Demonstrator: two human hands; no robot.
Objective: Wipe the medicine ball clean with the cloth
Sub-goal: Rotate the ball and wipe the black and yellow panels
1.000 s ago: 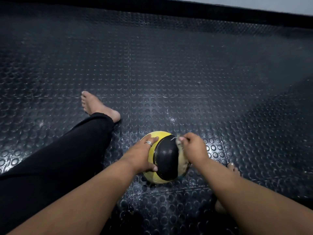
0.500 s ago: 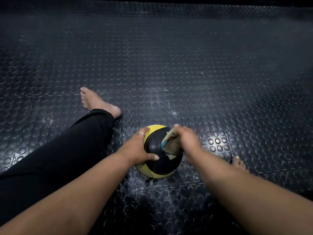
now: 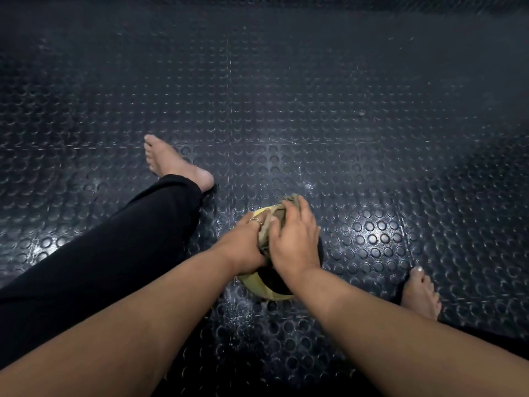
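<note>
We rest the yellow-and-black rubber medicine ball (image 3: 267, 285) on the black studded rubber floor (image 3: 315, 124) between our legs. Our left hand (image 3: 243, 247) cups its side; our right hand (image 3: 294, 242) presses the crumpled olive-green cloth (image 3: 273, 222) on top.

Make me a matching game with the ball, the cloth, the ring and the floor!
Things:
1. yellow-and-black round medicine ball
2. crumpled olive-green cloth
3. thin silver ring
4. black studded rubber floor

Places:
A. on a left-hand finger
B. under everything
C. pressed beneath the right hand
D. resting on the floor, between both hands

Pairs: 1-D, 2-C, 3-A, 4-B
</note>
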